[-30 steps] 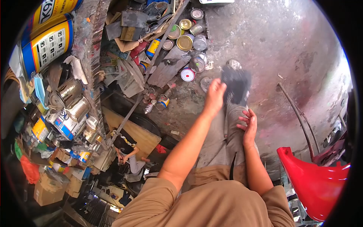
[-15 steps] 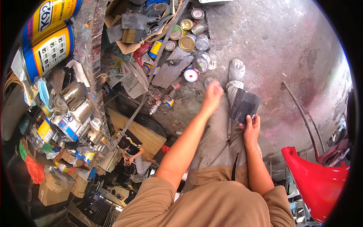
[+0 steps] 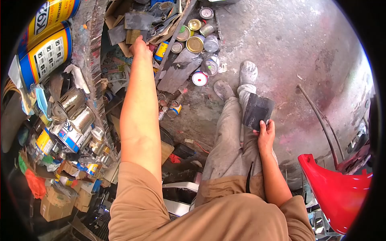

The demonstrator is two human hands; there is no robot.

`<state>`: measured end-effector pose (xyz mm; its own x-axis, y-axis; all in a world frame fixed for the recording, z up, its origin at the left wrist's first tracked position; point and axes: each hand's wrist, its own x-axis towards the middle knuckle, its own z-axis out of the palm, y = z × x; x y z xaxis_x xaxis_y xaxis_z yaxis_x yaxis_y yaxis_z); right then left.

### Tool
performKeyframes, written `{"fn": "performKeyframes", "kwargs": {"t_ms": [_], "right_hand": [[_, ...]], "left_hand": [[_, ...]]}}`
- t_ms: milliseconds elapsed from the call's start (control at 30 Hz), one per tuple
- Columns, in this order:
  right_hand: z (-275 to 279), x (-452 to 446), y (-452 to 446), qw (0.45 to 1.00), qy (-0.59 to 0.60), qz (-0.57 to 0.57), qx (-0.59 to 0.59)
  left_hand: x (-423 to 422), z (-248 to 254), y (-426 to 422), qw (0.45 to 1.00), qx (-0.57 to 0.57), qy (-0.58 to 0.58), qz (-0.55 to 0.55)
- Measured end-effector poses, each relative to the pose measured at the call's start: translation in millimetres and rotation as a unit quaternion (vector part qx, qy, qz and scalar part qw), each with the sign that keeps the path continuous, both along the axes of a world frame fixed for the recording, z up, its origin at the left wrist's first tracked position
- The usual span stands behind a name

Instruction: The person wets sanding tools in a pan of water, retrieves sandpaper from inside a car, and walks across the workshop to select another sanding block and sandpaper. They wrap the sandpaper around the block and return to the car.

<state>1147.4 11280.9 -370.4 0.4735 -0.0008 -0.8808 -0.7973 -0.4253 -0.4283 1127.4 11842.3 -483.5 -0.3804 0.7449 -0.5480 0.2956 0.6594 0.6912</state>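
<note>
My right hand is closed on the lower edge of a dark, worn rectangular sheet that looks like sandpaper, held over my right leg. My left arm is stretched far forward. At its end my left hand is at the edge of a cardboard box, beside a brownish piece and dark grey sheets. Its fingers look curled, but the back of the hand hides what they hold, if anything.
Several paint cans stand on the floor right of the box. Large paint tins and a cluttered shelf are at left. A red panel lies at lower right, near a thin metal bar.
My left hand has swung from above my feet leftward and forward to the cardboard box. My right hand still holds the dark sheet in nearly the same place.
</note>
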Motion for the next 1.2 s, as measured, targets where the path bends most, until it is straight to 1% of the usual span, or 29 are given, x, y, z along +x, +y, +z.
{"fn": "performKeyframes", "kwargs": {"t_ms": [100,200,300,367,400,500,533,633,667,700,767,867,933,1167,1200], "right_hand": [[-2.3,-0.1,0.4,1.000,-0.005,-0.006,0.006],[-1.2,1.9,1.6,1.000,-0.003,-0.003,0.012],[0.5,5.5,3.6,1.000,-0.002,0.004,0.011],[2.3,5.8,4.7,1.000,-0.001,0.008,0.010],[2.4,6.6,5.9,1.000,-0.002,0.009,0.011],[4.2,7.6,7.0,1.000,0.002,0.013,0.010],[4.2,7.8,7.1,1.000,0.005,0.015,0.010],[1.4,6.2,4.8,1.000,0.005,0.017,0.018],[2.6,6.9,5.7,1.000,0.007,0.018,0.015],[3.9,8.2,6.9,1.000,0.010,0.018,0.012],[3.5,8.5,7.7,1.000,0.012,0.017,0.011],[2.2,8.3,5.9,1.000,0.009,0.010,0.013],[2.2,8.3,7.0,1.000,0.009,0.000,0.019],[3.6,9.8,10.1,1.000,0.007,0.018,0.017],[4.0,10.0,10.4,1.000,0.009,0.019,0.015]], "left_hand": [[-1.6,7.8,-6.0,0.998,-0.059,0.002,0.027],[-0.8,14.5,0.9,0.992,-0.062,-0.096,0.051],[18.3,53.3,-4.3,0.991,0.086,-0.090,-0.049],[31.3,82.1,-5.7,0.975,0.176,-0.008,-0.134],[38.5,94.9,-6.4,0.959,0.221,0.032,-0.176],[46.6,114.4,-1.8,0.938,0.233,0.087,-0.240],[49.8,111.3,-2.3,0.923,0.278,0.066,-0.256],[34.2,73.5,9.3,0.849,0.341,0.128,-0.382],[36.8,85.4,-10.5,0.787,0.318,0.245,-0.468],[34.1,80.2,-19.6,0.709,0.330,0.351,-0.515],[17.9,56.2,-30.2,0.654,0.408,0.279,-0.573],[-2.6,41.0,-44.3,0.663,0.346,0.308,-0.588],[-9.5,38.4,-47.3,0.660,0.342,0.304,-0.596],[-10.5,47.5,-43.3,0.667,0.336,0.298,-0.594],[-9.6,49.6,-39.2,0.671,0.362,0.291,-0.578]]}}
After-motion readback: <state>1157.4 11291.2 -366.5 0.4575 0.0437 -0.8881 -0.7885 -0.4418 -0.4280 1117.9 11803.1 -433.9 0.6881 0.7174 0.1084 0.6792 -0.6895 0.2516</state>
